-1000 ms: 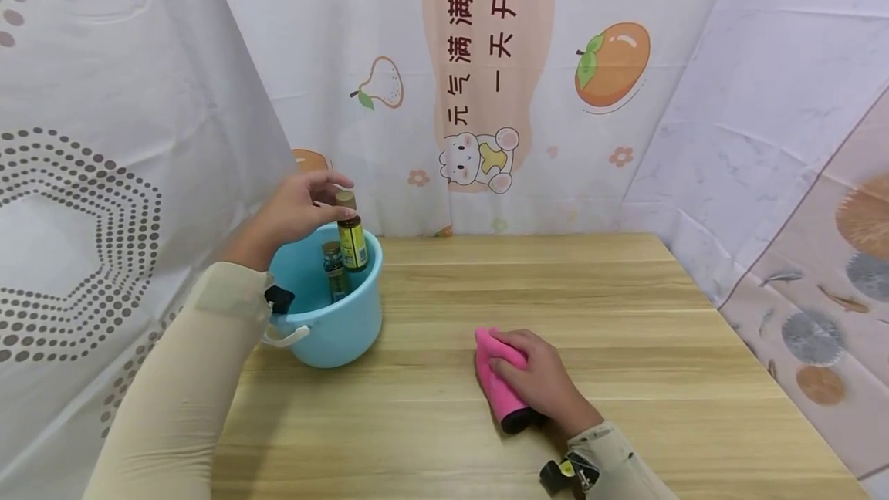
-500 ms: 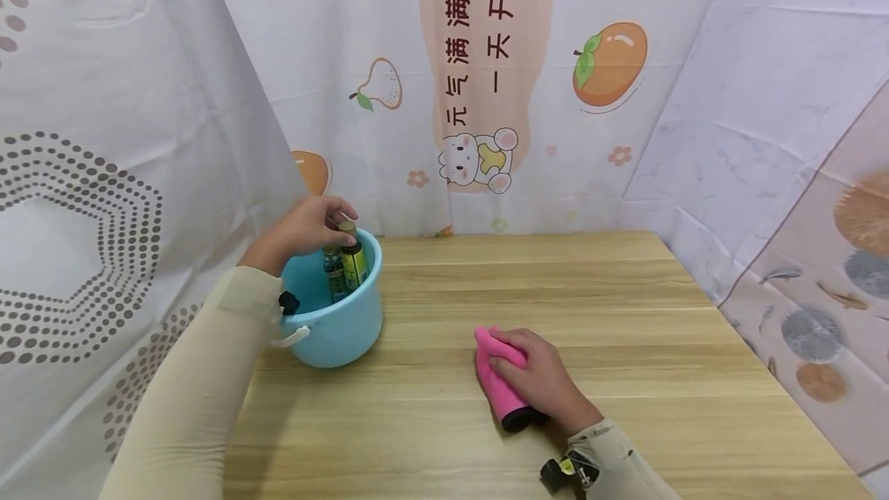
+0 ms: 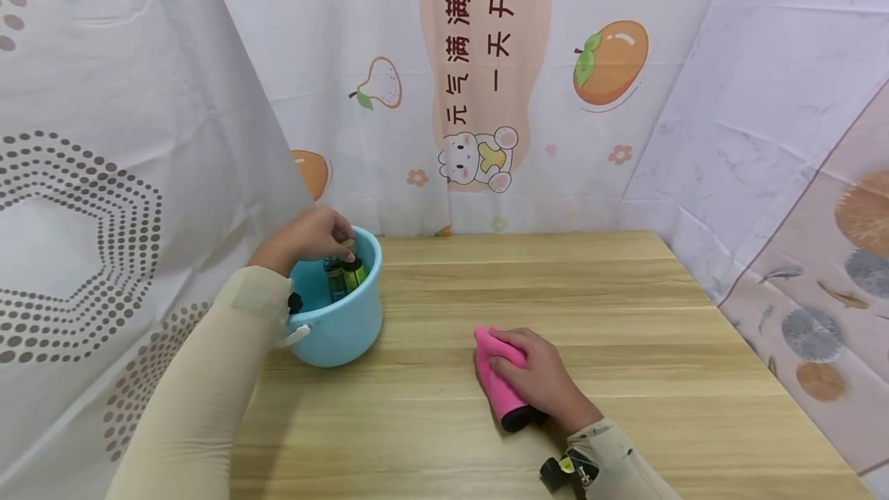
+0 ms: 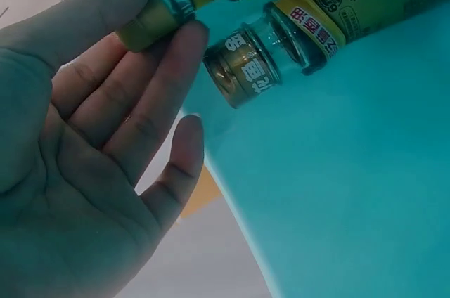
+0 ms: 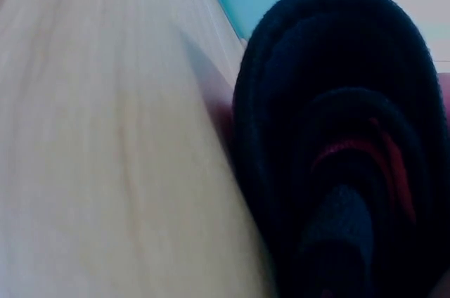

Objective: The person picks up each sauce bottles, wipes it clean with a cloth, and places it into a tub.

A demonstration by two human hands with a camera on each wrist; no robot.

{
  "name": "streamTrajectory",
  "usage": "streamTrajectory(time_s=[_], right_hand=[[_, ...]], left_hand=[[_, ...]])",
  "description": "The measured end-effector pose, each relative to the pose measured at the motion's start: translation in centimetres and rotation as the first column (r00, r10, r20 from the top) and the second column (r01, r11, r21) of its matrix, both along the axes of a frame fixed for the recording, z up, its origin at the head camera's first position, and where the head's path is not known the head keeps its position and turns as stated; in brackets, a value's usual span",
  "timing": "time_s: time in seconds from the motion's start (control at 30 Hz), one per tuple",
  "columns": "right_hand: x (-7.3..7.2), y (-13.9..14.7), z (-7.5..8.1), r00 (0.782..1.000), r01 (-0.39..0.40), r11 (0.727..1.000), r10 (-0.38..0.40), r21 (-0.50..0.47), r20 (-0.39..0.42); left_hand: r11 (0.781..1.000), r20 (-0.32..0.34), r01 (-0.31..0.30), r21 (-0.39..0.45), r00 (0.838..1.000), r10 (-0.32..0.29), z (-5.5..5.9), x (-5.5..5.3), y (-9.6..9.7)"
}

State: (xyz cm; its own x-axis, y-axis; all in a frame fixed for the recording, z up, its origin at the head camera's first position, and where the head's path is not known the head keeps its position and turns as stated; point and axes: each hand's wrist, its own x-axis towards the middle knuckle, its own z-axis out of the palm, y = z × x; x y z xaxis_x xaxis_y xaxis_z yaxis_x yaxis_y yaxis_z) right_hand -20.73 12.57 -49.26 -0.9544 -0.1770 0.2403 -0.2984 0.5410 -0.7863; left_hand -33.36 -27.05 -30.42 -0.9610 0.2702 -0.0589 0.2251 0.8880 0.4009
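Note:
In the head view, my left hand point(image 3: 316, 236) reaches into a light blue bucket point(image 3: 342, 338) at the left of the table. Its thumb and fingers pinch the gold cap of a dark glass bottle with a yellow label point(image 3: 355, 275). A second capped glass bottle point(image 3: 336, 281) leans beside it; the left wrist view shows its gold cap point(image 4: 242, 67) just apart from my fingers. My right hand point(image 3: 543, 378) grips a soft pink roll with a black end point(image 3: 501, 384) on the table. In the right wrist view its black fabric rim point(image 5: 330, 24) fills much of the picture.
The bucket's white handle point(image 3: 295, 336) hangs at its near side. A wood-grain table point(image 3: 430, 454) spreads between the hands and to the right. Printed curtains point(image 3: 389, 6) hang behind the table and at both sides.
My left hand has lowered the yellow-labelled bottle deeper into the bucket, beside the other bottle. My right hand and the pink roll have stayed in place.

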Motion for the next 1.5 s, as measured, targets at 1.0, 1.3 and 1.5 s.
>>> streamTrajectory(time_s=[1.0,1.3,1.5], right_hand=[[-0.1,0.1,0.1,1.000,-0.022,1.000,0.021,0.019,0.007],[-0.2,0.3,0.1,1.000,-0.027,0.999,0.027,0.030,0.009],[-0.2,0.4,0.0,1.000,-0.029,0.999,0.029,0.020,0.008]], left_hand=[[1.000,0.072,0.002,-0.020,0.997,0.000,-0.9,-0.1,-0.5],[1.000,0.071,-0.023,-0.017,0.997,0.024,-1.2,-0.3,-0.6],[0.999,0.069,-0.046,0.005,0.997,0.045,-1.1,-0.2,-0.6]])
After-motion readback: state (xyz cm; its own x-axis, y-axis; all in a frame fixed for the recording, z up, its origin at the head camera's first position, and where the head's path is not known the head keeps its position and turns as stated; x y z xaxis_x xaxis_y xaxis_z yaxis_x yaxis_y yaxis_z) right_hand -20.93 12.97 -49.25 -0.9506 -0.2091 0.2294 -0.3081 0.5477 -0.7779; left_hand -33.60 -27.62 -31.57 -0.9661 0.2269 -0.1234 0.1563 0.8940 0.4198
